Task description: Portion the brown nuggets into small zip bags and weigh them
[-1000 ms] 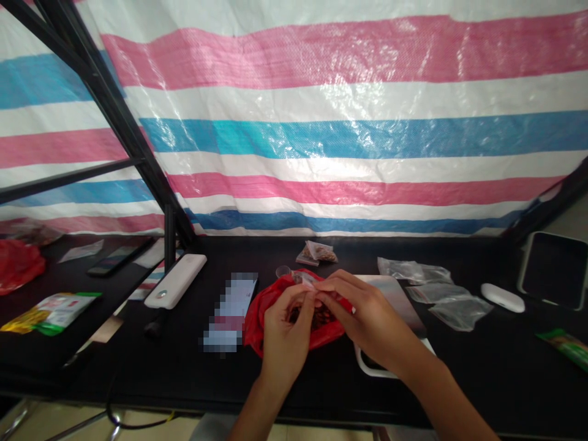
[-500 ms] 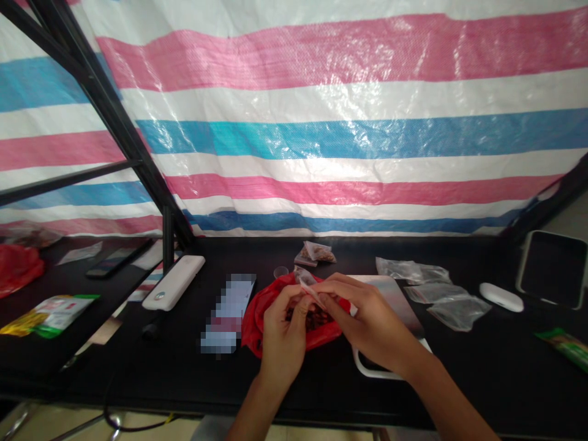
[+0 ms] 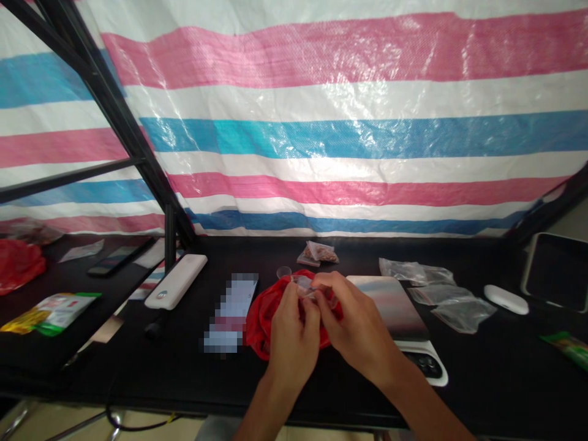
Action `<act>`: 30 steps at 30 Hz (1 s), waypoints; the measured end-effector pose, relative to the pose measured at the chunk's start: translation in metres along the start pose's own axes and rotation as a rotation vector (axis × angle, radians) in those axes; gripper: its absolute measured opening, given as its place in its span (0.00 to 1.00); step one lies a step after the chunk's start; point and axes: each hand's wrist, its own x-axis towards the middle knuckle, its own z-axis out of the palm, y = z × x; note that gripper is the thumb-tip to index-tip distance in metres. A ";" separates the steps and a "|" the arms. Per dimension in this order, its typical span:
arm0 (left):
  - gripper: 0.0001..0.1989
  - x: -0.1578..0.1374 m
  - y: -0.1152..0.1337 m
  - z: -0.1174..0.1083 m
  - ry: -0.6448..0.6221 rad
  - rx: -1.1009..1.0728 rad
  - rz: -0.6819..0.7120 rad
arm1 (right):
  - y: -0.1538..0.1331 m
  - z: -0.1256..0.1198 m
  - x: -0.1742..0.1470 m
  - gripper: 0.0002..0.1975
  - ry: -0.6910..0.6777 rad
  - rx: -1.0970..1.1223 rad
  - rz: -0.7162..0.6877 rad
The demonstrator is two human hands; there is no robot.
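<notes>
Pinched between both hands is a small clear plastic bag (image 3: 304, 283), held over an open red plastic bag (image 3: 263, 312). My left hand (image 3: 296, 327) is closed on the clear bag's left side, thumb and fingers together. On its right side, my right hand (image 3: 351, 312) grips it with thumb and forefinger. The hands cover most of what lies inside the red bag. Right of the hands, a kitchen scale (image 3: 390, 309) with a metal top sits partly behind my right forearm. Behind the red bag lie filled small bags (image 3: 319, 252) and a small clear round cup (image 3: 283, 272).
Flat clear bags (image 3: 459, 306) lie right of the scale, beside a white oval case (image 3: 506, 299) and a dark-screened device (image 3: 558, 272). To the left are a blurred-out phone (image 3: 232, 312) and a white power bank (image 3: 177, 282). A black frame post (image 3: 169, 236) rises there.
My hands have shifted slightly right and closer together, with the clear bag lower and more covered by the fingers. More of the scale's front now shows.
</notes>
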 end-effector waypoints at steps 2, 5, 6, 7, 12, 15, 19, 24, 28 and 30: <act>0.07 0.001 0.000 0.000 -0.021 -0.077 -0.048 | 0.000 0.000 0.000 0.08 -0.025 -0.021 -0.002; 0.10 0.003 -0.001 0.000 -0.064 -0.276 -0.134 | 0.005 -0.006 0.003 0.10 -0.094 0.047 -0.015; 0.11 0.003 -0.002 0.000 -0.084 -0.321 -0.146 | 0.007 -0.008 0.004 0.12 -0.115 0.079 -0.018; 0.11 0.003 -0.003 -0.001 -0.108 -0.341 -0.148 | 0.008 -0.009 0.004 0.14 -0.130 0.107 -0.015; 0.12 0.004 -0.003 -0.010 -0.175 -0.120 -0.075 | 0.007 -0.003 0.002 0.15 -0.129 0.164 0.060; 0.11 0.003 -0.001 -0.015 -0.136 0.070 -0.032 | 0.001 0.003 0.000 0.12 -0.049 0.095 0.060; 0.12 -0.002 0.004 -0.013 -0.125 0.171 -0.015 | 0.000 -0.001 0.003 0.09 0.160 0.043 0.118; 0.14 0.002 0.005 -0.007 -0.008 -0.062 -0.081 | 0.008 -0.009 0.007 0.13 0.095 0.198 0.286; 0.13 0.009 0.002 -0.011 -0.006 -0.378 -0.263 | 0.011 -0.003 0.005 0.18 0.025 0.293 0.403; 0.12 0.010 0.002 -0.013 -0.055 -0.462 -0.292 | 0.013 0.000 0.004 0.20 -0.018 0.422 0.460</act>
